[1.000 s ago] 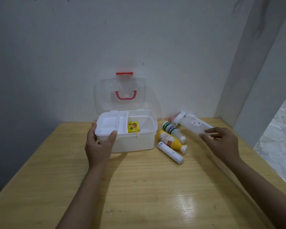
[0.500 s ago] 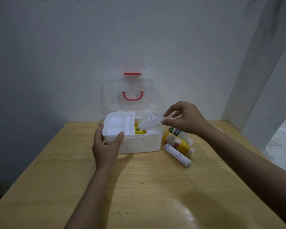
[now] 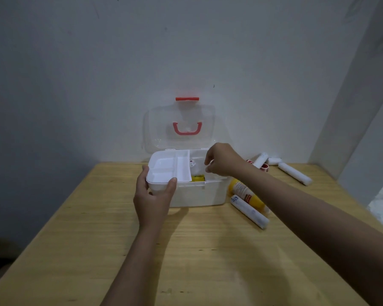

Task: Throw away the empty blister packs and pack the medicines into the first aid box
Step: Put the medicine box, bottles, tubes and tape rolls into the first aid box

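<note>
The head view looks down on a pale wooden table [image 3: 186,261] set against a grey wall. Near the wall stands the white plastic first aid box [image 3: 199,193], its clear lid with a red handle [image 3: 181,127] propped open. A white divided tray [image 3: 170,167] sits over the left part of the box. The left hand [image 3: 153,199] clasps the near-left corner of that tray and box, thumb on one side and fingers on the other, steadying it.

The right hand [image 3: 223,161] reaches over the open right compartment, its fingers curled together at a white item with a small red-marked label [image 3: 192,162] that lies low inside the box; whether the fingers pinch it or have just let go cannot be told. A small yellow box [image 3: 198,178] lies in the same compartment beneath.

Right of the box, on the table, rest a yellow bottle with a white label [image 3: 243,192] and a white tube with blue print [image 3: 249,210], side by side and touching. Farther back lie several white tubes with red marks [image 3: 293,173], well apart from the box. No blister packs are visible.

The step in hand appears to be packing one medicine into the right compartment. The next move likely calls for freeing the right hand and reaching for the yellow bottle, the nearest item, while the left keeps the box steady.
</note>
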